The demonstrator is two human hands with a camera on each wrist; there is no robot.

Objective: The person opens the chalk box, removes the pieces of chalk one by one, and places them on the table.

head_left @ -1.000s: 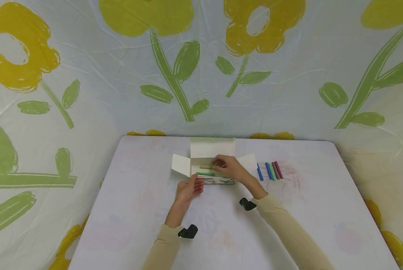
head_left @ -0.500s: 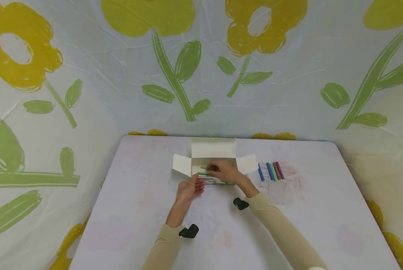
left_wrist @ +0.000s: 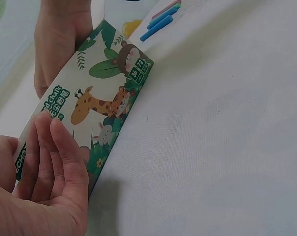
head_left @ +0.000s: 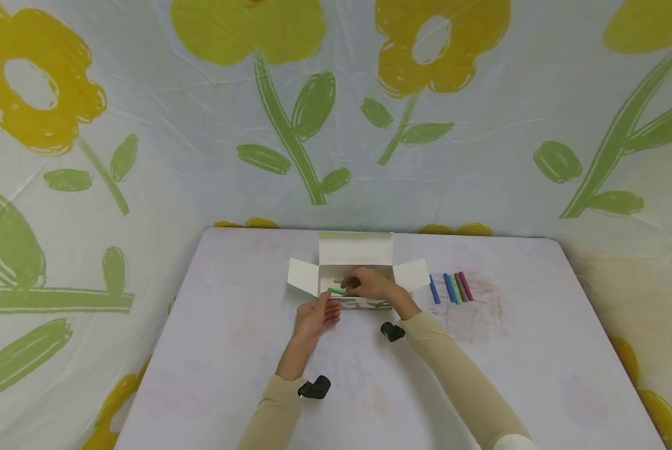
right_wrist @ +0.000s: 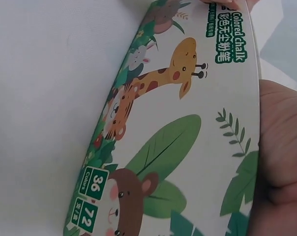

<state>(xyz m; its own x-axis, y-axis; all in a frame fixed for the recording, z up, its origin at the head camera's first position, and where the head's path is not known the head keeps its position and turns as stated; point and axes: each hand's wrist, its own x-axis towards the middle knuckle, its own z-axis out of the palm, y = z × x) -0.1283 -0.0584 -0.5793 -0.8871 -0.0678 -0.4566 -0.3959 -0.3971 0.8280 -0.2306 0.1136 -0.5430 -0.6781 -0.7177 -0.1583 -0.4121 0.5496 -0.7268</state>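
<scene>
Since a second ago the right hand (head_left: 369, 284) has slid leftward inside the open chalk box (head_left: 355, 275), its curled fingers now at the green chalk (head_left: 336, 290), which it seems to pinch, though the grip is too small to be sure. Resting against the box's printed front wall (left_wrist: 97, 105) is the left hand (head_left: 315, 315), fingers straight. Five loose chalks (head_left: 451, 287) lie on the table (head_left: 229, 350) just right of the box.

Chalk box (right_wrist: 188, 147) front — "Colored Chalk"; "36"; "72"
</scene>
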